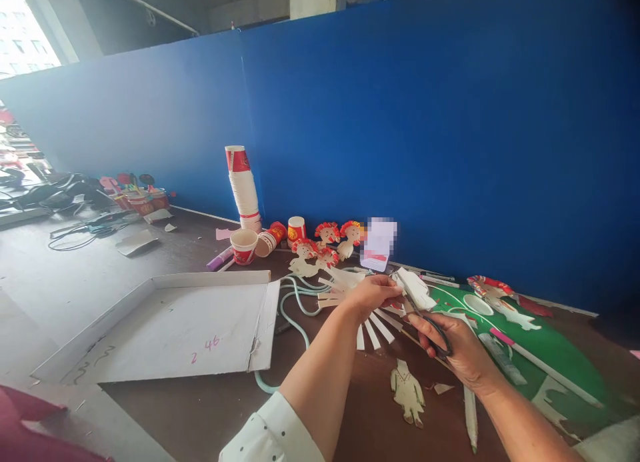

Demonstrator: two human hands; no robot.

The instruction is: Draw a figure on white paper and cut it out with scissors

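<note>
My right hand [457, 352] is closed round the black handles of a pair of scissors [442, 341], whose blades point up and left toward my other hand. My left hand [375, 295] pinches a small piece of paper near the scissors' tips; its exact shape is partly hidden. Under and around my left hand spreads a fan of white paper strips [371, 334], like a cut-open paper cup. Just beyond the scissors lies a crumpled white paper piece [416, 287]. A paper doll body cutout [407, 392] rests on the table below my hands, beside a marker pen [471, 419].
A shallow white cardboard tray [210, 329] lies left, with a pale blue cord [295, 315] beside it. A tall stack of paper cups [243, 189] stands near the blue partition [425, 129]. Several paper dolls with red fringes [306, 252] lie behind my hands. A green sheet [565, 355] is right.
</note>
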